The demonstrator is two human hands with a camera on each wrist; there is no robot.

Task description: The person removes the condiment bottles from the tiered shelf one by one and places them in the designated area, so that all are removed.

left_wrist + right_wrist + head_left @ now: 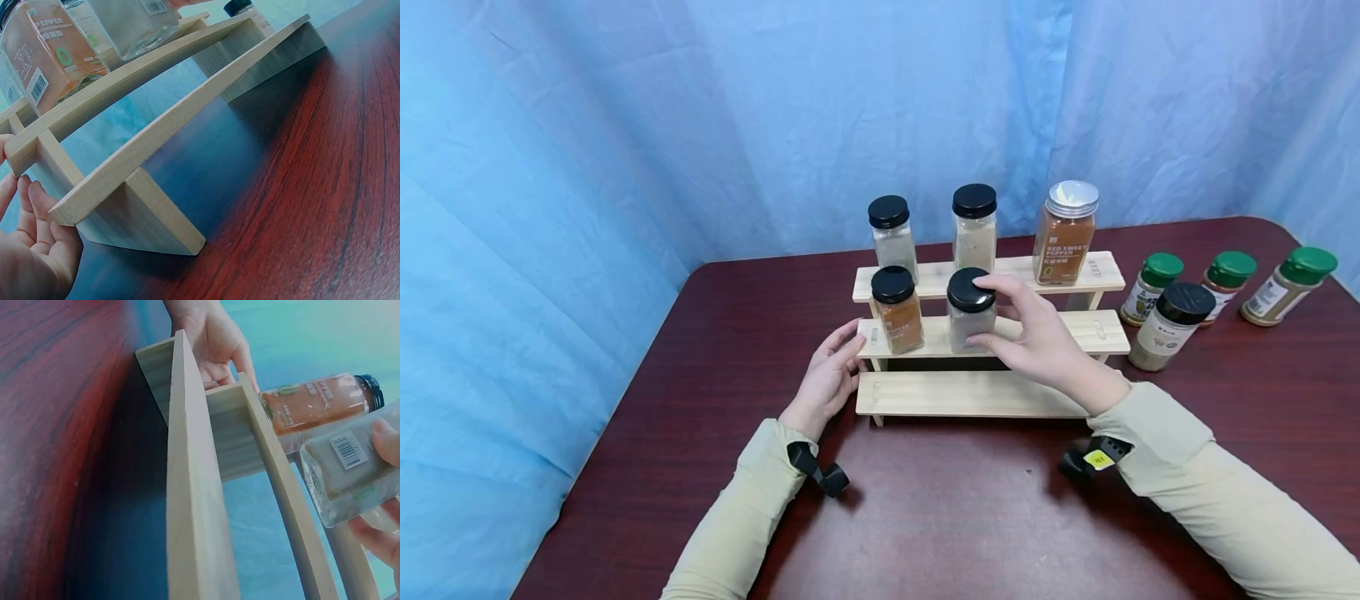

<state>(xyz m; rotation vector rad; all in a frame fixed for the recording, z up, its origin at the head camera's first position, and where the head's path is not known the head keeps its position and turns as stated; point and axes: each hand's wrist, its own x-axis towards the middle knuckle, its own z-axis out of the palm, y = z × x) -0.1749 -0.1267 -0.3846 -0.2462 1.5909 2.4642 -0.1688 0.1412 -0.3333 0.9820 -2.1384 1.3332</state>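
Observation:
My right hand (1037,333) grips a square glass jar (972,321) with a black lid and pale grey contents. The jar is at the middle tier of a three-tier wooden rack (970,393); whether its base touches the board I cannot tell. To its left, on that tier, stands an orange-brown spice jar (901,323) with a black lid. At the rack's left end, my left hand (829,379) holds the end of the middle board, thumb and fingers against the wood. In the right wrist view, the barcode of the gripped jar (340,472) shows.
Along the top tier stand two black-lidded pale jars (895,247) (975,242) and a silver-lidded red sweet pepper jar (1064,242). Right of the rack are a black-capped bottle (1165,333) and several green-capped bottles (1281,292). A blue curtain (865,108) hangs behind the dark red table (760,333).

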